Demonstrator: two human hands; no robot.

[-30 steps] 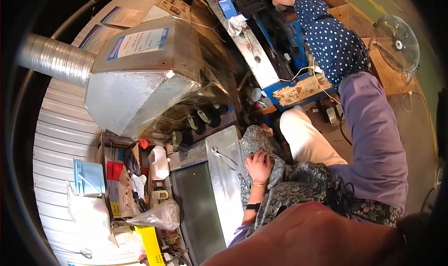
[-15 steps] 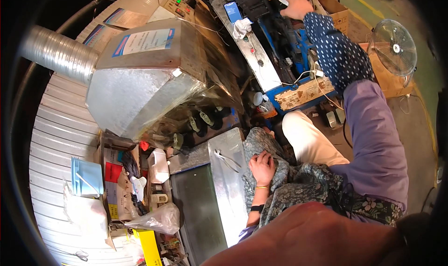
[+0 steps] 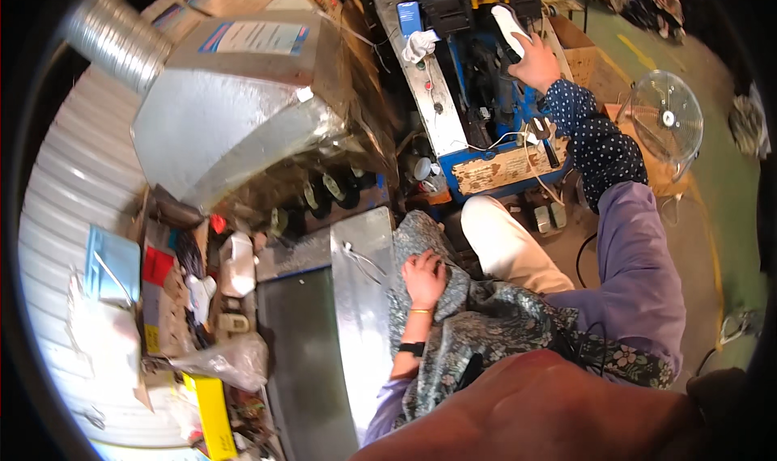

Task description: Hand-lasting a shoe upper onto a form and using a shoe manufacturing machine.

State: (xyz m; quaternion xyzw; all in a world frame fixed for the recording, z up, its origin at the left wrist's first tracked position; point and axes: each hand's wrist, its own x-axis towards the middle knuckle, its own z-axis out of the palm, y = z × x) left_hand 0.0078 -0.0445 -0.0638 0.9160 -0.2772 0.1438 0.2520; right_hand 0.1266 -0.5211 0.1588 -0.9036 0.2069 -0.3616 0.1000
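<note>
My right hand, at the end of a dotted dark sleeve, grips the near end of a white shoe-shaped piece. It is over a dark machine with a blue frame; I cannot tell whether the piece rests on the machine. Some of my fingers are hidden behind it. My left hand lies on the patterned apron over my lap, fingers somewhat spread and nothing in them. Left of it, a pair of pliers lies on the bare metal tabletop.
A metal hood with a duct stands at left; several dark shoes sit beneath its edge beside a dark belt. A phone and white cloth lie on the machine's side panel. A fan stands at right.
My right hand has drawn back toward me, bringing more of the white piece into view. My left hand stays on my lap. The whole view has shifted a little.
</note>
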